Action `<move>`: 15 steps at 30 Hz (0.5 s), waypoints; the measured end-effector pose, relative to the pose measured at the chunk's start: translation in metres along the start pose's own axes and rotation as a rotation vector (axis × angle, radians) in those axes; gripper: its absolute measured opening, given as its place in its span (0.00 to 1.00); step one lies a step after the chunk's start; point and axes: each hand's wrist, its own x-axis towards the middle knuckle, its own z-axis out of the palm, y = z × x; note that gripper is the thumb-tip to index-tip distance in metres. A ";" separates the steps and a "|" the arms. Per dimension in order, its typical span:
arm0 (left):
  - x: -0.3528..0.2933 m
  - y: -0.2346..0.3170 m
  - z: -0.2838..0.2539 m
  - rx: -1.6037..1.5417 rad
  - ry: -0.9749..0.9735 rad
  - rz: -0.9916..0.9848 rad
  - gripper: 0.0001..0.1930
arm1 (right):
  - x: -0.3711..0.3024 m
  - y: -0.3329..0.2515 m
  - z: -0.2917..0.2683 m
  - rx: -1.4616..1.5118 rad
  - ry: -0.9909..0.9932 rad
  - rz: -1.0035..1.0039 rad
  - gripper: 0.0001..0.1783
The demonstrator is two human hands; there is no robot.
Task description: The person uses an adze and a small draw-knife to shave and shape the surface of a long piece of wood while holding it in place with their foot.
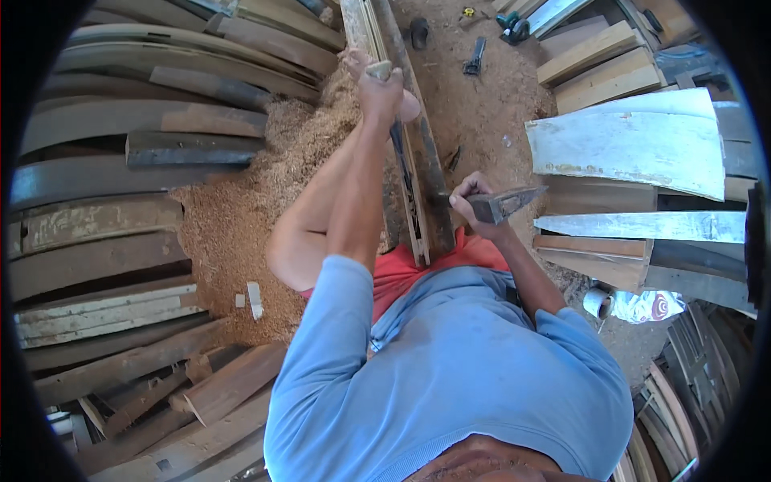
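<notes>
Sawdust (221,249), centre-left | left hand (381,95) gripping chisel (379,70); right hand (471,193) gripping dark block (491,208) | plank (414,207) slotted, remainder unclear

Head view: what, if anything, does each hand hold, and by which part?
Left hand: a chisel-like tool, by its pale handle. Right hand: a dark, pointed tool; the gripped part cannot be told.

L. arm (353,193) stretched fwd, almost straight, L. hand (381,92) clenched at far part of beam (434,193); L. knee (291,255) bent, out left of beam. R. arm (530,269) bent, R. hand (467,193) just right of beam, fingers curled.
</notes>
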 end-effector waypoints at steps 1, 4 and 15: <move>0.012 -0.012 -0.001 -0.003 -0.209 -0.275 0.17 | -0.003 -0.002 -0.002 -0.055 -0.019 -0.014 0.11; 0.011 -0.013 -0.003 0.083 -0.148 -0.192 0.15 | 0.007 -0.018 -0.002 -0.089 -0.062 0.013 0.11; -0.096 0.148 -0.139 -0.798 0.013 -0.012 0.12 | 0.012 -0.055 -0.005 -0.269 -0.054 0.034 0.12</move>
